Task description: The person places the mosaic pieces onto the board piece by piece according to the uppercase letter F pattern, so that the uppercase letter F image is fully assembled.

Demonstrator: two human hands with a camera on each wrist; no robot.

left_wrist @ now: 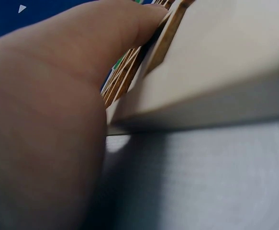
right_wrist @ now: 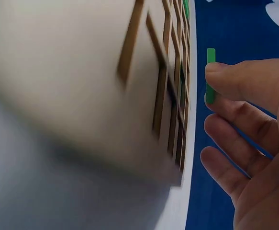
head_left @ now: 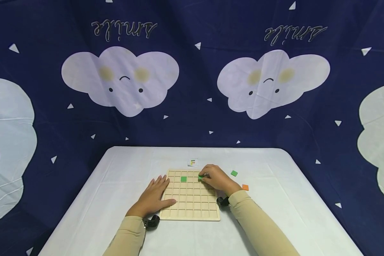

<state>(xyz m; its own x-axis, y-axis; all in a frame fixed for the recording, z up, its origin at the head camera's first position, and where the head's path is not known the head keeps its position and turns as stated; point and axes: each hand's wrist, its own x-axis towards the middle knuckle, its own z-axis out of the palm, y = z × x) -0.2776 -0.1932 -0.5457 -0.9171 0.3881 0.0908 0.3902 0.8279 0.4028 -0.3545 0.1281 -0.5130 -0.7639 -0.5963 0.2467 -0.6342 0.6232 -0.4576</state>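
Note:
A wooden grid board (head_left: 192, 214) lies flat on the white table, its surface divided into square cells. One green square tile (head_left: 184, 179) sits in a cell of its second row from the far edge. My left hand (head_left: 153, 195) rests on the board's left edge with the fingers spread and the thumb (left_wrist: 125, 24) over the cells. Thumb and index finger of my right hand (head_left: 218, 177) pinch another green square tile (right_wrist: 211, 54) by its faces. In the right wrist view that tile stands clear of the board, seen edge-on, with the other fingers loosely bent.
To the right of the board lie a loose green tile (head_left: 234, 173) and an orange tile (head_left: 245, 187). A small printed card (head_left: 193, 162) with a coloured grid lies beyond the far edge. Behind the table (head_left: 131, 160) hangs a dark blue cloth (head_left: 192, 121) with clouds.

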